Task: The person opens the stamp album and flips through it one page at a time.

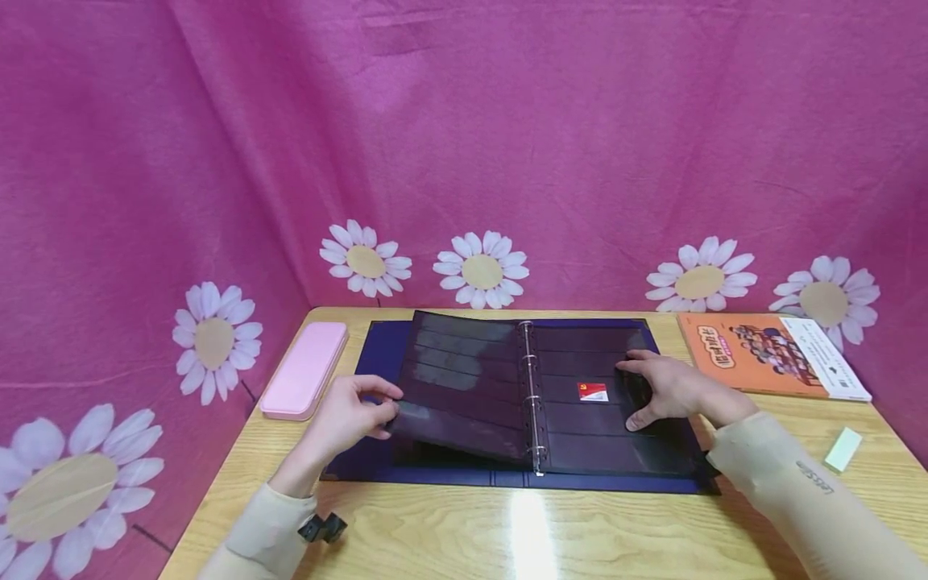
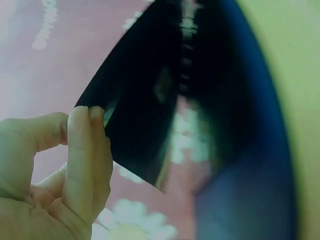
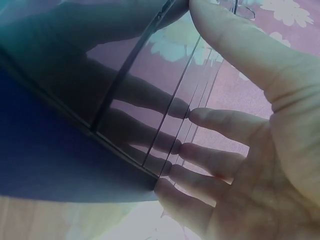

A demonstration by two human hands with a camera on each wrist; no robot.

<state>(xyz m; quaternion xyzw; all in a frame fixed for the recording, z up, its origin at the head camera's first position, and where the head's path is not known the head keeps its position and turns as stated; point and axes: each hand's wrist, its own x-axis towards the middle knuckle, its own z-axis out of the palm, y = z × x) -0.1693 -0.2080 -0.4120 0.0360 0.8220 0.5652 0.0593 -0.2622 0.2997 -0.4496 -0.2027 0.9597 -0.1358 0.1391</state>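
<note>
A blue ring binder (image 1: 449, 475) lies spread on the table, with black pocket pages on its metal rings (image 1: 532, 395). My left hand (image 1: 346, 415) pinches the outer edge of a raised black page (image 1: 464, 379) between thumb and fingers; the left wrist view shows this page (image 2: 135, 115) standing away from the cover. My right hand (image 1: 670, 387) rests with fingers spread on the right-hand page (image 1: 587, 346). In the right wrist view its fingertips touch the glossy page (image 3: 145, 100), which mirrors them. A small red and white stamp (image 1: 593, 392) sits in a middle pocket of that page.
Left of the binder is a pink case (image 1: 304, 370). An orange book (image 1: 768, 354) lies at the back right, and a pale green block (image 1: 843, 449) near the right edge. Pink cloth (image 1: 507, 145) with daisies hangs behind and to the sides of the wooden table (image 1: 406, 532).
</note>
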